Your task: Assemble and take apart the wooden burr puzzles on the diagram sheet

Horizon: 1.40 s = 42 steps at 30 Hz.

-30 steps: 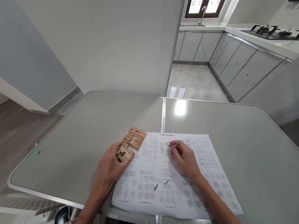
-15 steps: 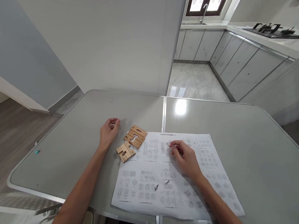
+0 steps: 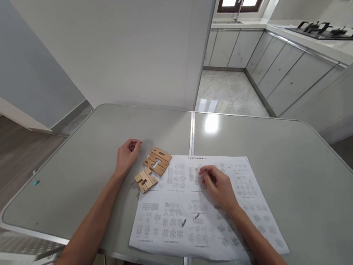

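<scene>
My left hand (image 3: 128,156) rests on the table, its fingers curled in towards the thumb with nothing visible in them. Just right of it lie two flat wooden puzzles. The browner one (image 3: 153,167) has slots and dark numerals on its strips. Nearer to me is a paler one (image 3: 143,182) of interlocking pieces, with a small gap in its middle. My right hand (image 3: 218,186) lies on a large printed sheet (image 3: 167,227), fingers bent loosely together towards the thumb. It too shows nothing held. Rows of small diagrams cover the sheet, partly hidden under my right forearm.
The grey folding table (image 3: 287,151) has a metal seam down the middle. A small teal bit (image 3: 36,182) lies near its left edge. Beyond are a white panel (image 3: 126,40), a gas hob (image 3: 326,32) and a sink tap (image 3: 239,8).
The view has shifted slightly, so the table and puzzles sit a little further left in the picture. Both hands keep the same pose and place.
</scene>
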Each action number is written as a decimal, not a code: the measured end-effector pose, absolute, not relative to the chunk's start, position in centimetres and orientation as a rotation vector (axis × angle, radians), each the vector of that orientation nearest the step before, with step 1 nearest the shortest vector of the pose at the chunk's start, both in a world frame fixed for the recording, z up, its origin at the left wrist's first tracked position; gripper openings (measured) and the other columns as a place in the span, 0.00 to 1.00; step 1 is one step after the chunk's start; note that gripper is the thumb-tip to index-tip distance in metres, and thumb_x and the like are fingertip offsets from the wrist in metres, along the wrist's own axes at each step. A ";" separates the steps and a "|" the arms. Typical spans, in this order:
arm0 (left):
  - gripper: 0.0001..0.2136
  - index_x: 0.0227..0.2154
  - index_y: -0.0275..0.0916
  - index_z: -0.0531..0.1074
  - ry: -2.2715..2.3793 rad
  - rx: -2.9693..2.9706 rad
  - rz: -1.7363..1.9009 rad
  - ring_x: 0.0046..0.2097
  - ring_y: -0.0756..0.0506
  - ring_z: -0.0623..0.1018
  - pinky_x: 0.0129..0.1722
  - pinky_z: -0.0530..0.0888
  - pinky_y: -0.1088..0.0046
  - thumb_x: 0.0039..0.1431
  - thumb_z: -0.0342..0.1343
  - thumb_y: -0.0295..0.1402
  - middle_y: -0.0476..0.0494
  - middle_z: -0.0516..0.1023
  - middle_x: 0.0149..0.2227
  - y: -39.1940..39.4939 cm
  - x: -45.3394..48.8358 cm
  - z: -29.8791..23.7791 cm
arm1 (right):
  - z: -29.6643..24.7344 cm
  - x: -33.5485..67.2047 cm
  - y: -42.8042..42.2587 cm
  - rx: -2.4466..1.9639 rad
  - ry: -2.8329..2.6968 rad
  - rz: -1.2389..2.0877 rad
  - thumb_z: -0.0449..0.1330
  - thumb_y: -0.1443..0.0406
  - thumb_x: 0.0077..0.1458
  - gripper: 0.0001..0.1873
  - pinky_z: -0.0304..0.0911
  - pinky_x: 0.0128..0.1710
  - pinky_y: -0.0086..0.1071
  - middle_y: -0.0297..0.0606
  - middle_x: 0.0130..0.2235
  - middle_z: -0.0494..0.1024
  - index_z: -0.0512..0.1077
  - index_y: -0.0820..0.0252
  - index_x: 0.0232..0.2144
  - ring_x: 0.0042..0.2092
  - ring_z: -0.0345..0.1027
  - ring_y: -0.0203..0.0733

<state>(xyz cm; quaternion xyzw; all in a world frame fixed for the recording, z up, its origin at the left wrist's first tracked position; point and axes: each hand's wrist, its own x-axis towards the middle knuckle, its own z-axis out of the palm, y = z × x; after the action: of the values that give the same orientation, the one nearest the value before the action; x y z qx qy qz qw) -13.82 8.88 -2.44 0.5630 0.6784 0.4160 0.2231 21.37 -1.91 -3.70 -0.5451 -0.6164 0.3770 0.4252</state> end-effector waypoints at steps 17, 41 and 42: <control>0.18 0.38 0.40 0.79 1.986 1.713 0.978 0.30 0.46 0.77 0.34 0.71 0.72 0.62 0.55 0.50 0.47 0.82 0.31 8.9 -13.5 -2.1 | -3.5 21.4 -1.8 -1.361 -1.558 0.944 0.53 0.62 0.67 0.10 0.66 0.31 0.36 0.36 0.31 0.79 0.75 0.54 0.39 0.31 0.70 0.43; 0.19 0.44 0.44 0.78 1.979 2.008 0.643 0.33 0.43 0.80 0.34 0.68 0.70 0.69 0.50 0.52 0.48 0.83 0.30 7.5 -12.5 -1.4 | -3.4 21.3 -1.9 -1.381 -1.574 0.949 0.54 0.63 0.66 0.09 0.63 0.32 0.35 0.35 0.31 0.78 0.75 0.55 0.38 0.31 0.69 0.43; 0.19 0.44 0.44 0.78 1.971 2.023 0.627 0.33 0.43 0.80 0.34 0.68 0.70 0.69 0.50 0.52 0.48 0.83 0.31 7.5 -12.5 -1.4 | -3.4 21.3 -1.9 -1.378 -1.575 0.950 0.54 0.63 0.66 0.09 0.63 0.32 0.35 0.35 0.31 0.78 0.75 0.55 0.38 0.31 0.69 0.43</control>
<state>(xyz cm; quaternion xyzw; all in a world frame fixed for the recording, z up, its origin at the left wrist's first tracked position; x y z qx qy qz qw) -12.46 7.49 -1.38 0.6939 0.6760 0.2149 0.1241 21.32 -1.92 -3.40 -0.5472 -0.6252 0.3772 0.4091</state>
